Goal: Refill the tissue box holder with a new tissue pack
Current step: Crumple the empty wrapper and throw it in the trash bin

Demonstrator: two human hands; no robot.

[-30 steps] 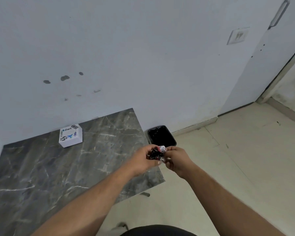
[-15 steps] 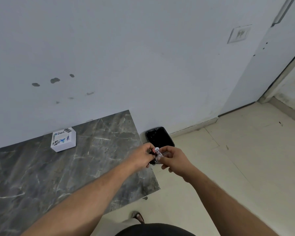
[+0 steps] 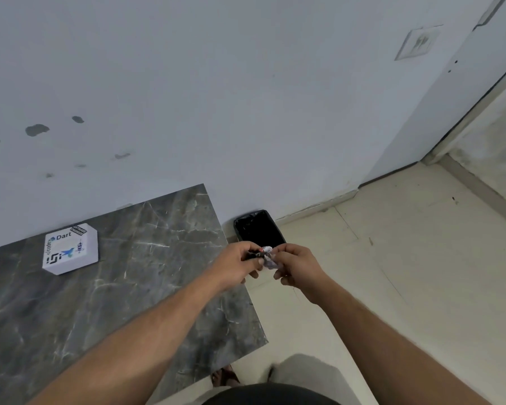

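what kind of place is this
Probably a room in a home: a plain painted wall with a switch plate, a tiled floor, a marble-look tabletop and a small black bin.

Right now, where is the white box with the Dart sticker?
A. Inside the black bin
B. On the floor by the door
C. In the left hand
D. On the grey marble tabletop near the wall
D: the white box sits on the marble tabletop near the wall, apart from both hands.
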